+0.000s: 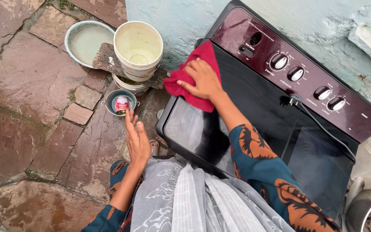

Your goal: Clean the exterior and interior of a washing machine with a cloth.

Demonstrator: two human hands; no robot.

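A dark maroon washing machine [280, 111] fills the right half of the view, standing against a pale blue wall [181, 17], its glossy black lid flat and its row of round knobs [297, 74] along the raised back panel, with a black power cord [323, 129] trailing across the lid from a plug near the knobs. To the left lies a wet stone floor [35, 94], where the water vessels sit grouped near the machine's corner, probably so they are within easy reach: a cream plastic bucket [138, 47] set on a stone slab, a shallow pale basin [86, 41] behind it, and a small metal bowl [121, 103] with a red-labelled tin inside. The person wears a grey draped cloth [185, 202] and blue sleeves patterned in orange. The right hand [202, 79] lies flat on a red rag [194, 75] at the lid's far left corner, fingers spread and pressed down on the cloth rather than gripping it, which suits rubbing the surface. The left hand [137, 137] hangs beside the machine, above the floor near the small bowl, fingers straight, held together and holding nothing. A metal pot [366, 210] shows at the lower right edge.
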